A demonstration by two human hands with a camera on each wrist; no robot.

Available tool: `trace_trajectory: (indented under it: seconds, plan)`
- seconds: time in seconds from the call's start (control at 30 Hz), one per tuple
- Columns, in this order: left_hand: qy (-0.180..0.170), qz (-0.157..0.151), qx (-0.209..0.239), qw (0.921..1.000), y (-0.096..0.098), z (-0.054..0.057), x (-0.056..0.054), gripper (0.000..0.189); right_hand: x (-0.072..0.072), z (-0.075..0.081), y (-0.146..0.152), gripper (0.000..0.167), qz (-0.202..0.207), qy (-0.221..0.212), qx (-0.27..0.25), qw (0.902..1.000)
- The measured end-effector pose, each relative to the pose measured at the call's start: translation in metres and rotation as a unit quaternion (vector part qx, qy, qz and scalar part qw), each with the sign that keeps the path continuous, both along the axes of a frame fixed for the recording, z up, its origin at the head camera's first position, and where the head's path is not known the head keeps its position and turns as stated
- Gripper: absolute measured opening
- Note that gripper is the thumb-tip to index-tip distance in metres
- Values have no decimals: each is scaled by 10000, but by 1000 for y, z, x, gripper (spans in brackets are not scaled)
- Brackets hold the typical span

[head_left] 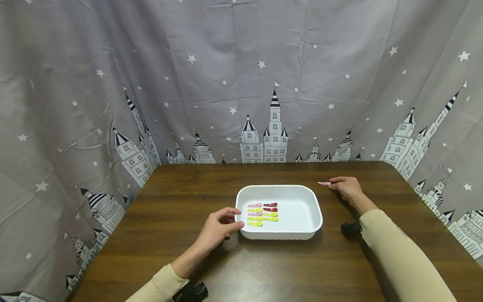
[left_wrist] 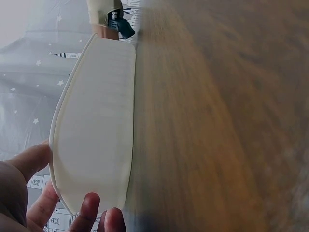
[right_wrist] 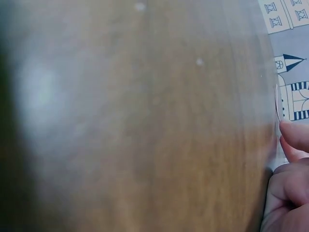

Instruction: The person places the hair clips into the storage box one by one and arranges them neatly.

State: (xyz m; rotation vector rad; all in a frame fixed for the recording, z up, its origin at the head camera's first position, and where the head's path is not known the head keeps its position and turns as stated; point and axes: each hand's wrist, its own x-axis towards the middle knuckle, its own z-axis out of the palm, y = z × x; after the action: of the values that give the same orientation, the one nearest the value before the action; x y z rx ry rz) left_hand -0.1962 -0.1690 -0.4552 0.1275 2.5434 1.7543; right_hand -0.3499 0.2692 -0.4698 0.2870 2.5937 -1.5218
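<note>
A white plastic tray [head_left: 299,212] stands on the wooden table. Its left part holds snap hair clips in two columns: pink clips [head_left: 254,205] and yellow clips [head_left: 255,224] in the left one, red clips [head_left: 270,209] above yellow ones in the right one. At the tray's left end my left hand [head_left: 220,228] grips the rim; the left wrist view shows its fingers against the white wall [left_wrist: 91,121]. Beyond the tray's right side, my right hand [head_left: 347,187] pinches a pink hair clip [head_left: 323,183] by one end, low over the table. Only its thin edge shows in the right wrist view.
The brown table [head_left: 181,184] extends around the tray on all sides. Behind it hangs a grey curtain [head_left: 211,75] printed with castles and stars. Black wrist devices [head_left: 351,230] sit at both sleeve cuffs.
</note>
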Motion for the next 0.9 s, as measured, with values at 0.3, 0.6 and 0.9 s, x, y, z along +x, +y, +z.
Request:
trace_trajectory:
  seconds: [0.3,0.6,0.9]
  plan:
    - [18,30,22,10000,0,0,0,35,-2,-1,-2,46,76,42,0,10000]
    - [23,19,54,10000,0,0,0,35,-2,0,-4,43,0,142,139,9998]
    - [44,-37,68,10000,-1,-1,-1,36,-1,1,-6,38,-43,263,265,9993]
